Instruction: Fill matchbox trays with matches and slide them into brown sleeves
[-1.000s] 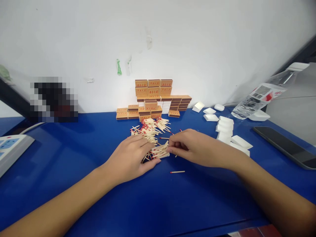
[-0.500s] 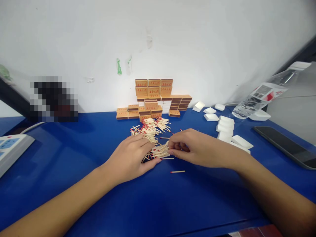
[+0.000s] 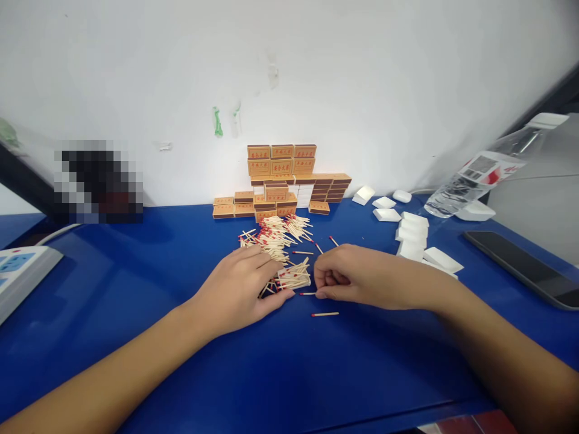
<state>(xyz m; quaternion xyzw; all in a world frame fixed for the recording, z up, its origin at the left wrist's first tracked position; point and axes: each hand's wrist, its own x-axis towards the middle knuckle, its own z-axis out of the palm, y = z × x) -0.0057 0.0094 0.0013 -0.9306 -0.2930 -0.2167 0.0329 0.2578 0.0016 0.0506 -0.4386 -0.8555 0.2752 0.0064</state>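
A small white matchbox tray (image 3: 307, 281) filled with red-tipped matches (image 3: 293, 275) lies on the blue table. My left hand (image 3: 246, 283) rests over its left end, with the index finger and thumb on either side of it and other loose matches under the palm. Just right of the tray, my right hand (image 3: 344, 274) pinches the plain end of a single match (image 3: 307, 293) between thumb and forefinger, low at the tabletop. Behind my left hand spreads a heap of matches (image 3: 274, 238). Another match (image 3: 325, 314) lies alone in front.
Matchboxes (image 3: 281, 167) are stacked against the wall behind the heap. White empty trays (image 3: 412, 232) lie to the right, near a black phone (image 3: 520, 265) and a tilted plastic bottle (image 3: 479, 172). A power strip (image 3: 27, 277) sits at the left edge.
My right hand has shifted slightly right, away from the tray, and a match at the front now sits in its pinch. The left hand has stayed put.
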